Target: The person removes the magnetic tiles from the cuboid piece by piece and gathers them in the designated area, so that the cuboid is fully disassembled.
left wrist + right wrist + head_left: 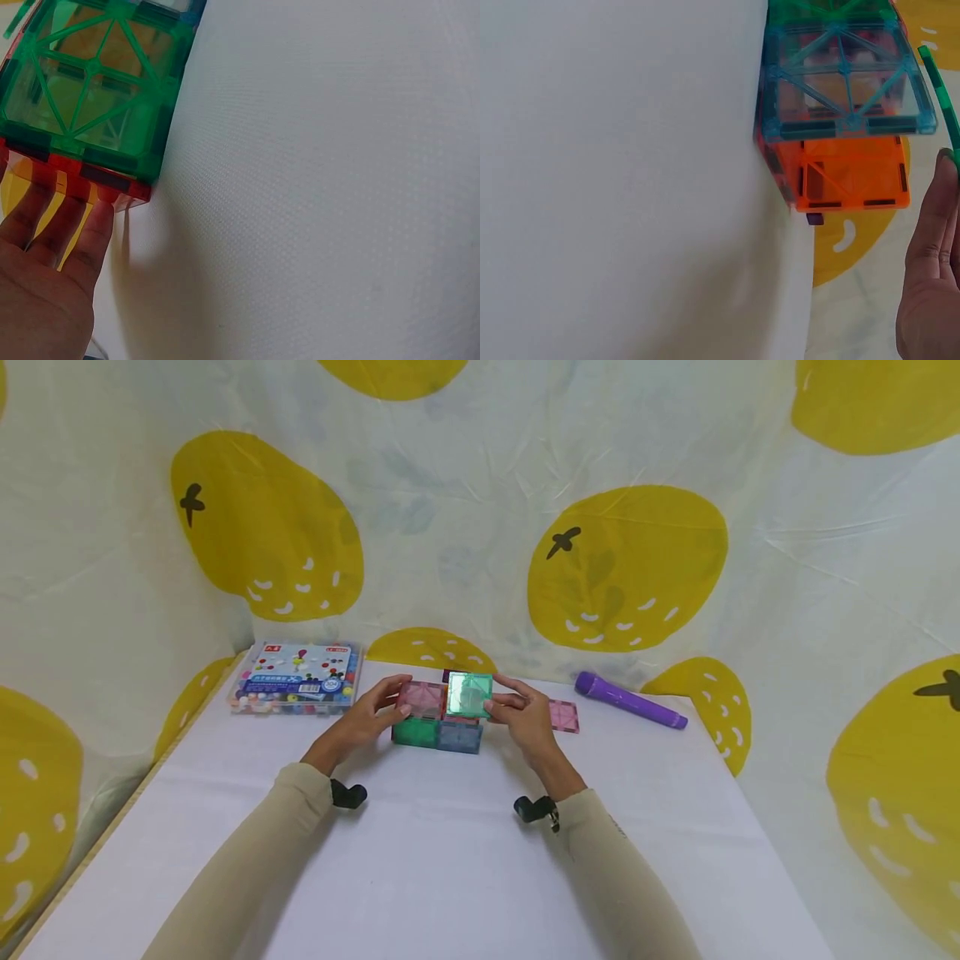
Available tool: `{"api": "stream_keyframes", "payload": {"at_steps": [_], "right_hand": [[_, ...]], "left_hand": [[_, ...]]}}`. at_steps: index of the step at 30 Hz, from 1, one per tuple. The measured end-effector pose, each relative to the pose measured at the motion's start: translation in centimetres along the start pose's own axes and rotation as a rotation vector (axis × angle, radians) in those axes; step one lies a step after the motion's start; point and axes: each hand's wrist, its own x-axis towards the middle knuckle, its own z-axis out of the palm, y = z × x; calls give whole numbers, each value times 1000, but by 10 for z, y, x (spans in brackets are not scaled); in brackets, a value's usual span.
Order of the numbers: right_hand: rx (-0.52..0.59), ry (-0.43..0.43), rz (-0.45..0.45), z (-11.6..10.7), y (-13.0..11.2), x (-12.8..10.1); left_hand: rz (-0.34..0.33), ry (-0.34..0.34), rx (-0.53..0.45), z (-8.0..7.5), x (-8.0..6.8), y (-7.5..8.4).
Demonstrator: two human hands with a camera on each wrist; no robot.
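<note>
On the far middle of the white table (450,860) stands a small block built of translucent magnetic tiles (438,718), two cubes side by side, with a green face (415,732) near left, a blue face (460,737) near right and a pink tile (421,698) closing the top of the left cube. The left hand (371,717) rests on the block's left end, its fingers straight and relaxed against the red-edged side, as the left wrist view shows with the fingers (71,221) laid flat beside the green face. The right hand (525,714) pinches a green square tile (469,694) by its right edge and holds it tilted over the top of the right cube; in the right wrist view the tile's thin edge runs just beside the fingers (939,217), with an orange face (853,174) of the block below the blue one. A loose pink tile (564,716) lies flat on the table just right of that hand. Farther right lies a purple marker-like stick (630,700). At the far left sits a flat plastic box of coloured beads (296,677). A cloth with yellow fruit prints (626,568) hangs behind.
</note>
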Motion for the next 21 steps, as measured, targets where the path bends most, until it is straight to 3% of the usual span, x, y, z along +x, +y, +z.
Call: {"api": "stream_keyframes", "payload": {"at_steps": [6, 21], "right_hand": [[59, 28, -6, -18, -2, 2], [0, 99, 99, -103, -7, -5]], "left_hand": [[-11, 1, -7, 1, -1, 1], [5, -5, -23, 2, -2, 1]]}}
